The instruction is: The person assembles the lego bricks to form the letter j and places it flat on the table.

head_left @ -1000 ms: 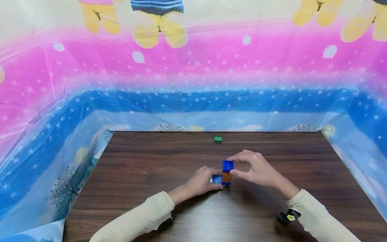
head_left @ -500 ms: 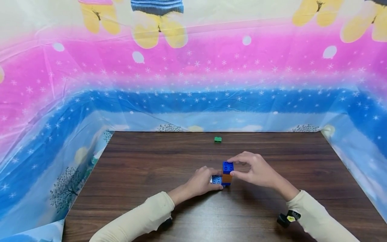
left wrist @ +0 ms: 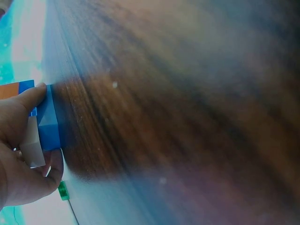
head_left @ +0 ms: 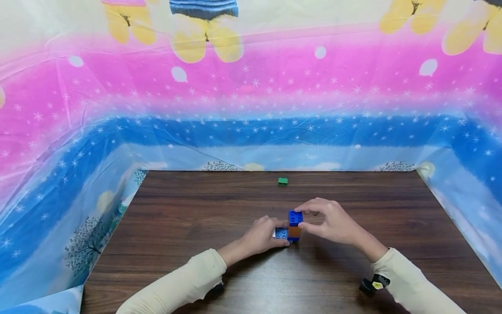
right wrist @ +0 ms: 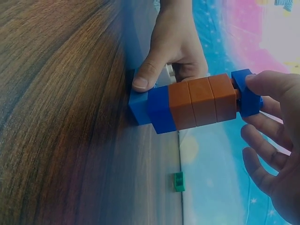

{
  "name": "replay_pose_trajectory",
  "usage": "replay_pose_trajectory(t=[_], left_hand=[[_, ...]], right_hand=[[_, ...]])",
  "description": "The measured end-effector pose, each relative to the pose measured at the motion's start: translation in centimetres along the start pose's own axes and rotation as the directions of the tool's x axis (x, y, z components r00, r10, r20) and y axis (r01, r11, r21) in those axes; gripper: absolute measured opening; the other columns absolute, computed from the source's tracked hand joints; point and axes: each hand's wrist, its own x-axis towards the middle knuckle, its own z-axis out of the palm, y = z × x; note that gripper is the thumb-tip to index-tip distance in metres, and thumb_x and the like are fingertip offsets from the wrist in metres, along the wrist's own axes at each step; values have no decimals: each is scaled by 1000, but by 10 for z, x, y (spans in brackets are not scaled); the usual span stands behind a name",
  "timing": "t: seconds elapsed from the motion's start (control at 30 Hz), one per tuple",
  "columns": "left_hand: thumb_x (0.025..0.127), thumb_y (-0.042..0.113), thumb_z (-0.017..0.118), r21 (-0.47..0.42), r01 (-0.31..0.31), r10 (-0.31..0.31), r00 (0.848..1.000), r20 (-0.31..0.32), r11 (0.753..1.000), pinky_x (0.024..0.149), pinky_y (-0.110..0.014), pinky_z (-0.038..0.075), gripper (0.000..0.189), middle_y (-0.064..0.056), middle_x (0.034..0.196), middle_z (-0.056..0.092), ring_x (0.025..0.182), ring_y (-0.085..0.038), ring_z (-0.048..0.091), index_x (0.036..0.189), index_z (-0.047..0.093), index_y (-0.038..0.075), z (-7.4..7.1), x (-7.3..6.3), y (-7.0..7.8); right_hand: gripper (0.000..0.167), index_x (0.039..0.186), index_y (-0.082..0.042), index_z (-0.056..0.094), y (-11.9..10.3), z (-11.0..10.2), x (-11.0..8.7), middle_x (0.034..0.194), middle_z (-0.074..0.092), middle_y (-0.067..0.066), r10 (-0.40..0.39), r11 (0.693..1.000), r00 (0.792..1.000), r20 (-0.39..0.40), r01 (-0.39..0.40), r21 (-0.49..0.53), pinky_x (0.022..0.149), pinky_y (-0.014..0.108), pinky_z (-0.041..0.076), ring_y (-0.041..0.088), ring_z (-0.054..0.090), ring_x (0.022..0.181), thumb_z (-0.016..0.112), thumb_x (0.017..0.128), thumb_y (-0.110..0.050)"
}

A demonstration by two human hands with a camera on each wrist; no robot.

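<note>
A tower of toy building bricks stands between the two hands. Its base is a light blue brick [right wrist: 139,105], with a dark blue brick [right wrist: 161,110] and three orange bricks [right wrist: 201,103] stacked above. My left hand [head_left: 259,234] grips the light blue brick low at the table, thumb on its near side; a white brick [left wrist: 33,145] sits there too, partly covered by the fingers. My right hand [head_left: 333,222] pinches another dark blue brick [right wrist: 248,96] between thumb and fingers at the tower's top. This brick sits slightly tilted, a narrow gap showing beneath it in the right wrist view.
A small green brick [head_left: 283,181] lies near the back edge of the brown wooden table [head_left: 196,196]. Behind and along both sides hangs a printed cloth [head_left: 251,131] in pink and blue.
My right hand has come down slightly with the top dark blue brick, closer onto the orange stack. The left hand keeps its place on the base.
</note>
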Motion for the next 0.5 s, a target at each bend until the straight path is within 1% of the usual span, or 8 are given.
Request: replay_pose_trajectory(t=[0.1,0.37,0.5], left_hand=[[89,37,81,0,2,-2,1000,1,1000,77,-23,47,51,1,114,76,89,-8,61,132,70,15,0,0,0],[89,38,81,5,2,-2,1000,7,1000,77,-23,46,50,2,115,76,89,-7,61,132,70,15,-1,0,1],[89,38,81,13,-2,2,1000,4,1000,77,-23,45,49,2,114,76,88,-7,61,131,71,16,-1,1,1]], right_hand=[[35,122,-21,74,1,0,0,113,72,-6,3,1000,1000,-3,-3,-2,78,34,57,21,68,96,81,89,-31],[34,120,-22,75,0,-3,2,111,72,-7,32,999,999,22,-32,-13,79,32,57,12,67,97,82,88,-30],[33,119,-23,75,-2,-4,3,111,72,-8,44,999,999,27,-43,-20,78,31,56,10,66,96,83,87,-28]])
